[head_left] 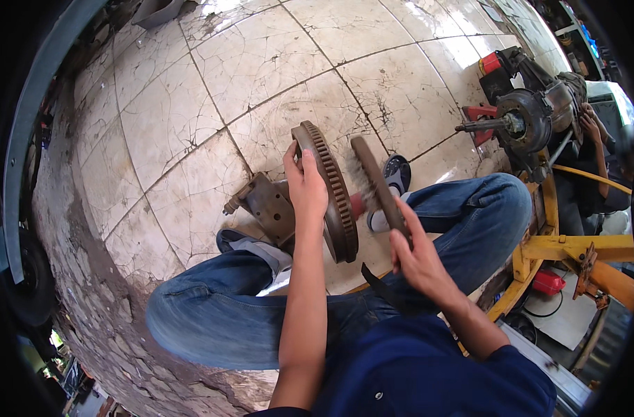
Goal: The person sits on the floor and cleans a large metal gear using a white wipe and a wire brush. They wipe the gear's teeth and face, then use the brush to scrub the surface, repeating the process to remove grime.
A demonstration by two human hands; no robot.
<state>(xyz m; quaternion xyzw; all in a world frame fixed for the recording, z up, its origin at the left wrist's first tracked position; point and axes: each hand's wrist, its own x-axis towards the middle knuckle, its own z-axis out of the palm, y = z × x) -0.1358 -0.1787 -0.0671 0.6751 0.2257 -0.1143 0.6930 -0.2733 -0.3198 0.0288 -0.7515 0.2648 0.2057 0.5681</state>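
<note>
The half-curled left hand (307, 186) grips a disc (336, 196), long axis upper-left to lower-right; the right hand (417, 258) clasps a brush (381, 186), bristles leftward — a metal block (265, 208) sits left of centre.

Disc (333, 187): metal, dull brown-grey, matt; its edge is ribbed with evenly spaced slots. Brush (381, 186): back looks like wood, brown, matt, worn; bristles blurred, grey, material not certain. Block (269, 208): metal, brown, dull, pierced by small holes. Floor (272, 69): tiles, smooth, glossy where light catches, surface finely cracked and stained. Ground strip (122, 326): rough, flaking, matt. Jeans (212, 320): denim, faded, soft sheenless weave. Shirt (414, 368): dark blue cloth, matt. Stand (574, 248): metal, yellow paint, scuffed. Shaft (483, 126): bare metal, greyish.
</note>
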